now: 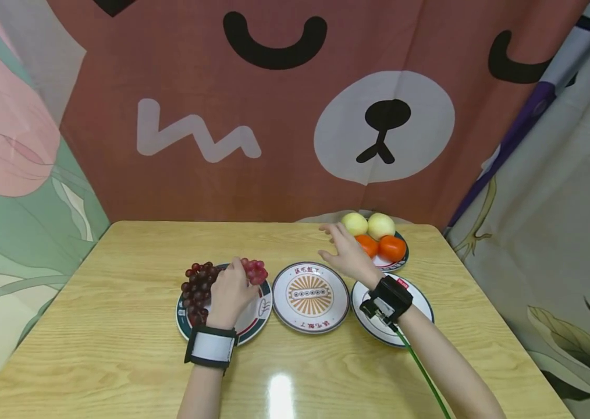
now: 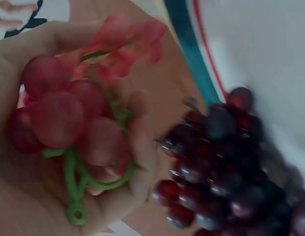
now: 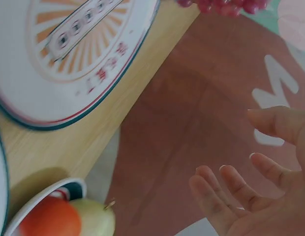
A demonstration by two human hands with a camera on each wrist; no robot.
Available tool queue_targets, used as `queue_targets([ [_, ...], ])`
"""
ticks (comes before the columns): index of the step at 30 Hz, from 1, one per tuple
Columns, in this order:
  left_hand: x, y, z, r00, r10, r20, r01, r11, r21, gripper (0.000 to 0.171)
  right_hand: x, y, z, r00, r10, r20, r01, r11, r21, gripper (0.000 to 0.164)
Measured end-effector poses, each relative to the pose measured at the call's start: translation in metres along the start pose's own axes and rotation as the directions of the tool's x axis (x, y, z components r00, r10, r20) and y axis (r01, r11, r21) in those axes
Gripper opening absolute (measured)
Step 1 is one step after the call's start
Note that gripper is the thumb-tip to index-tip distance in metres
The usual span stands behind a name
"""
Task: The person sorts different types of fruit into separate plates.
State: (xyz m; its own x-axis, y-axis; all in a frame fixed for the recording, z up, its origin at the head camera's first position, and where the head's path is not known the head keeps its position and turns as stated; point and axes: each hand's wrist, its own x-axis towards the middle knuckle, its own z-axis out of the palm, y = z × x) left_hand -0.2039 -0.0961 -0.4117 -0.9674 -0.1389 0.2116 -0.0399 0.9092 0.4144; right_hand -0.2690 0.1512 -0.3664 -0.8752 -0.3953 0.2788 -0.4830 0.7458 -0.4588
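Observation:
My left hand (image 1: 232, 294) holds a bunch of red grapes (image 1: 255, 272) over the left plate (image 1: 265, 307). In the left wrist view the fingers curl round these red grapes (image 2: 59, 118), with their green stem (image 2: 71, 182) showing below. A bunch of dark purple grapes (image 1: 201, 288) lies on the same plate, beside that hand. My right hand (image 1: 349, 253) is in the air with nothing in it, fingers spread and slightly bent in the right wrist view. It is nearest to the dish of round fruit (image 1: 402, 260) at the back right.
Between the hands lies a white plate (image 1: 311, 297) with an orange sunburst print. Another white plate (image 1: 423, 302) sits under the right wrist. The back dish carries orange-red fruits (image 1: 392, 249) and pale yellow-green fruits (image 1: 381, 226). A patterned curtain (image 1: 284, 186) hangs behind the table.

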Motion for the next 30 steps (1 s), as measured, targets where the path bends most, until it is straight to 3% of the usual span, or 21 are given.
queue_targets([
  [3, -0.002, -0.001, -0.001, 0.994, -0.065, 0.088, 0.064, 0.998, 0.019, 0.072, -0.001, 0.009, -0.001, 0.999, 0.040, 0.002, -0.040, 0.999, -0.012, 0.053],
  [6, -0.005, 0.002, -0.005, 0.978, -0.120, 0.170, 0.112, 0.992, 0.059, 0.077, -0.001, 0.019, 0.001, 0.998, 0.069, -0.005, -0.069, 0.997, -0.046, 0.052],
  [9, -0.007, 0.005, -0.008, 0.962, -0.151, 0.228, 0.127, 0.985, 0.117, 0.078, -0.001, 0.027, 0.001, 0.994, 0.103, -0.018, -0.104, 0.991, -0.081, 0.051],
  [12, -0.009, 0.007, -0.011, 0.959, -0.146, 0.243, 0.108, 0.981, 0.164, 0.078, -0.001, 0.036, -0.001, 0.990, 0.133, -0.039, -0.136, 0.985, -0.107, 0.052],
  [15, -0.011, 0.009, -0.015, 0.970, -0.120, 0.211, 0.081, 0.979, 0.185, 0.076, -0.001, 0.046, -0.003, 0.985, 0.165, -0.059, -0.171, 0.977, -0.127, 0.053],
  [21, -0.014, 0.016, -0.023, 0.998, -0.043, 0.048, 0.034, 0.982, 0.184, 0.061, 0.004, 0.076, -0.007, 0.964, 0.257, -0.074, -0.266, 0.950, -0.163, 0.056],
  [25, -0.021, 0.030, -0.015, 0.995, 0.071, -0.076, -0.059, 0.987, 0.150, 0.037, 0.010, 0.093, -0.007, 0.939, 0.337, -0.067, -0.343, 0.922, -0.180, 0.056],
  [27, -0.027, 0.037, -0.006, 0.986, 0.140, -0.089, -0.126, 0.981, 0.149, 0.028, 0.011, 0.101, -0.004, 0.927, 0.372, -0.054, -0.375, 0.904, -0.206, 0.056],
  [30, -0.038, 0.045, 0.010, 0.977, 0.211, -0.025, -0.204, 0.964, 0.169, 0.024, 0.013, 0.112, 0.004, 0.914, 0.406, -0.023, -0.397, 0.878, -0.266, 0.060],
])
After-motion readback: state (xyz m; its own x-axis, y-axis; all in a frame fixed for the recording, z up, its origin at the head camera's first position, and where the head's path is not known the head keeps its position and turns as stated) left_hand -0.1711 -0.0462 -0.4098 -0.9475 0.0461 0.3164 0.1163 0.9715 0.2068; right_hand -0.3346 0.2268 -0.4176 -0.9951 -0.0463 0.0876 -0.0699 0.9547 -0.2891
